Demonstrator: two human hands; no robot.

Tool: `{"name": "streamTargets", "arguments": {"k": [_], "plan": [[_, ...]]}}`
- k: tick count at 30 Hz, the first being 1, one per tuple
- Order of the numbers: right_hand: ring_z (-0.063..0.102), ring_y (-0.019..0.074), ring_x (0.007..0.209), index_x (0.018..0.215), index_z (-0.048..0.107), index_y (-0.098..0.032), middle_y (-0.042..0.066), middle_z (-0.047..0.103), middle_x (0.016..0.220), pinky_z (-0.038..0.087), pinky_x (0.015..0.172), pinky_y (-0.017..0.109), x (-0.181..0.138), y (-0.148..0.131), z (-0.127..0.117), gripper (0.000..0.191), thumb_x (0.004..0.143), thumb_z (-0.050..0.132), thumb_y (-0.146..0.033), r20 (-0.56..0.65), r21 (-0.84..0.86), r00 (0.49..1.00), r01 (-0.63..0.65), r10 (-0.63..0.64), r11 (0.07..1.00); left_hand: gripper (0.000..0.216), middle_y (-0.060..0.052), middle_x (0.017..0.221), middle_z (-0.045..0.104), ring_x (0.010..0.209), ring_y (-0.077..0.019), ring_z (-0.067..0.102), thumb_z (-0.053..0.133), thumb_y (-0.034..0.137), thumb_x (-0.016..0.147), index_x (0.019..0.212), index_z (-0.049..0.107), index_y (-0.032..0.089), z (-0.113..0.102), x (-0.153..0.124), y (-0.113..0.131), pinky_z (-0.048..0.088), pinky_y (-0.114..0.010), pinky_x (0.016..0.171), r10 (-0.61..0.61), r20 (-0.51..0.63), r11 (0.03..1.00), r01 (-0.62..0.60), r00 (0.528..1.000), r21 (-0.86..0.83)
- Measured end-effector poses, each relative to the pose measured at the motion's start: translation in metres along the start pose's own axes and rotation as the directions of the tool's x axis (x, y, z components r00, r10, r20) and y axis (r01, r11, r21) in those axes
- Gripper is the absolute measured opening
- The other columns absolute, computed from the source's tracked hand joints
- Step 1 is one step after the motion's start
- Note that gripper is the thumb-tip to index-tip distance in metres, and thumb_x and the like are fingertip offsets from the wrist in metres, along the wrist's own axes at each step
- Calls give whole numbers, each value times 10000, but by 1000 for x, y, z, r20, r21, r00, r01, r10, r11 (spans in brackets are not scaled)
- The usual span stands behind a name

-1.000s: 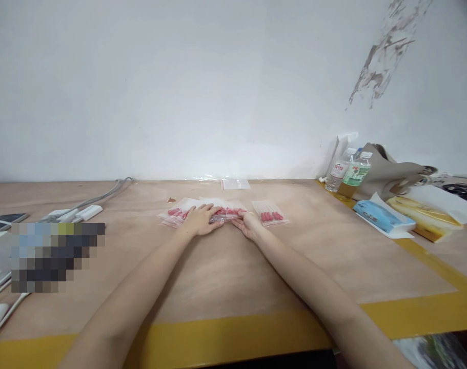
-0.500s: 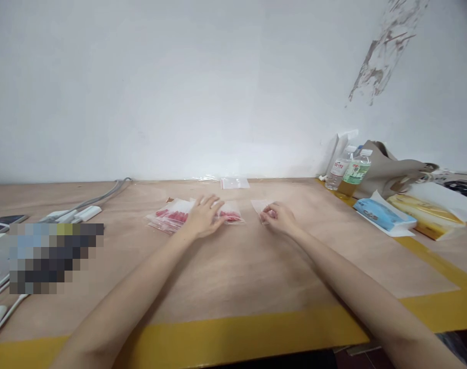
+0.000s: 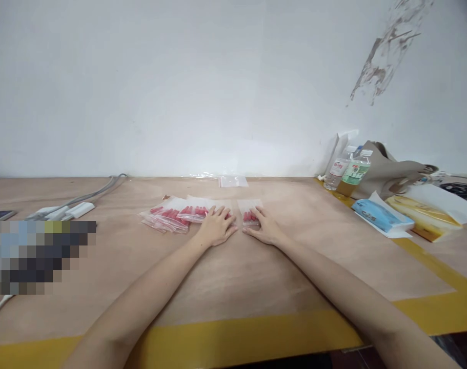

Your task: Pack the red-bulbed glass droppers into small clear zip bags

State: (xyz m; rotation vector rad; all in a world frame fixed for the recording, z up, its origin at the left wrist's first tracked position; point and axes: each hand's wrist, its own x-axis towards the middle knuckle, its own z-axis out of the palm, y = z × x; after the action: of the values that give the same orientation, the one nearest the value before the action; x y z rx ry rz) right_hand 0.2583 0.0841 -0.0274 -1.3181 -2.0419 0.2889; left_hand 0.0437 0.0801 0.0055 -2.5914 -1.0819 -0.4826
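Note:
Fingers spread, my left hand [image 3: 217, 226] lies over the right part of a clear plastic bag [image 3: 195, 210] with small red pieces in it. Left of that, several similar bags [image 3: 169, 215] overlap in a loose pile. My right hand [image 3: 264, 225] is also spread, its fingertips on the right side of a single small bag [image 3: 249, 211] holding red pieces. A narrow gap separates the two hands. What the red pieces are is too small to tell.
A flat white packet [image 3: 233, 181] lies by the wall. At right stand two bottles [image 3: 354, 177], a blue tissue pack [image 3: 383, 215], a yellow pack [image 3: 425, 215] and a grey bag [image 3: 387, 174]. Cables and white plugs [image 3: 79, 209] lie at left. Yellow tape [image 3: 225, 338] borders the front edge.
My right hand has moved left with its small bag and opened from a pinch. My left hand has shifted slightly right and nearer, uncovering more of the bag under it.

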Motion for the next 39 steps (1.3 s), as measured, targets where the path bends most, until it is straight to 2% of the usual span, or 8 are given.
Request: {"name": "streamTargets", "arguments": {"k": [2, 6, 11, 18, 22, 25, 31, 39], "plan": [[416, 258, 1148, 1194, 480, -190, 133, 421, 1254, 343, 958, 390, -2, 1, -3, 700, 612, 635, -546, -36, 33, 999, 10, -9, 999, 313, -115, 1187, 502, 1157, -256, 394, 430, 340, 859, 1102, 535, 175, -2, 3, 6, 220, -419, 996, 29, -17, 999, -30, 999, -25], [526, 190, 911, 1059, 555, -193, 77, 506, 1031, 446, 815, 339, -7, 19, -19, 509, 631, 658, -448, -67, 62, 995, 73, -69, 995, 313, -91, 1135, 545, 1082, -208, 467, 487, 330, 831, 1090, 544, 164, 3, 17, 20, 302, -339, 959, 88, -35, 992, -91, 996, -93], [503, 114, 624, 977, 598, -180, 62, 501, 925, 482, 599, 290, -13, 41, -32, 315, 702, 597, -334, -103, 112, 993, 68, -56, 991, 223, -34, 1048, 616, 988, -173, 542, 485, 290, 843, 1021, 591, 210, 18, 29, 26, 334, -352, 930, 68, -64, 983, -78, 996, -166], [552, 169, 801, 957, 631, -206, 63, 546, 905, 486, 698, 307, -13, 42, -31, 270, 721, 503, -178, -77, 155, 987, 149, -139, 977, 214, -20, 1026, 631, 961, -152, 555, 452, 234, 858, 1007, 604, 211, 25, 27, 27, 352, -330, 906, 12, -104, 978, -33, 994, -206], [564, 176, 750, 801, 669, -214, 62, 587, 816, 469, 688, 314, -9, 45, -29, 187, 770, 487, -245, -142, 2, 982, 123, -122, 992, 204, -32, 1007, 628, 920, -170, 565, 510, 302, 827, 975, 617, 210, 26, 27, 27, 359, -350, 890, -3, -114, 979, -21, 993, -201], [566, 170, 737, 783, 668, -220, 62, 616, 809, 442, 679, 297, -7, 44, -28, 220, 811, 458, -280, -121, -125, 976, 166, -181, 978, 200, -47, 961, 630, 894, -188, 565, 532, 334, 811, 917, 629, 196, 27, 29, 26, 354, -374, 891, -16, -126, 982, -8, 992, -187], [551, 183, 802, 802, 652, -187, 68, 654, 839, 323, 707, 320, -7, 37, -33, 244, 849, 417, -232, -74, -445, 928, 296, -364, 845, 179, -61, 940, 619, 898, -198, 554, 508, 295, 829, 906, 619, 178, 33, 36, 29, 400, -344, 829, 12, -135, 988, -33, 991, -154], [521, 178, 800, 815, 655, -197, 61, 658, 832, 282, 719, 315, -6, 38, -31, 246, 856, 419, -252, -93, -491, 905, 321, -416, 810, 203, -79, 873, 603, 858, -200, 561, 408, 195, 865, 879, 608, 161, 41, 46, 37, 434, -331, 755, 12, -127, 995, -25, 992, -100]]}}
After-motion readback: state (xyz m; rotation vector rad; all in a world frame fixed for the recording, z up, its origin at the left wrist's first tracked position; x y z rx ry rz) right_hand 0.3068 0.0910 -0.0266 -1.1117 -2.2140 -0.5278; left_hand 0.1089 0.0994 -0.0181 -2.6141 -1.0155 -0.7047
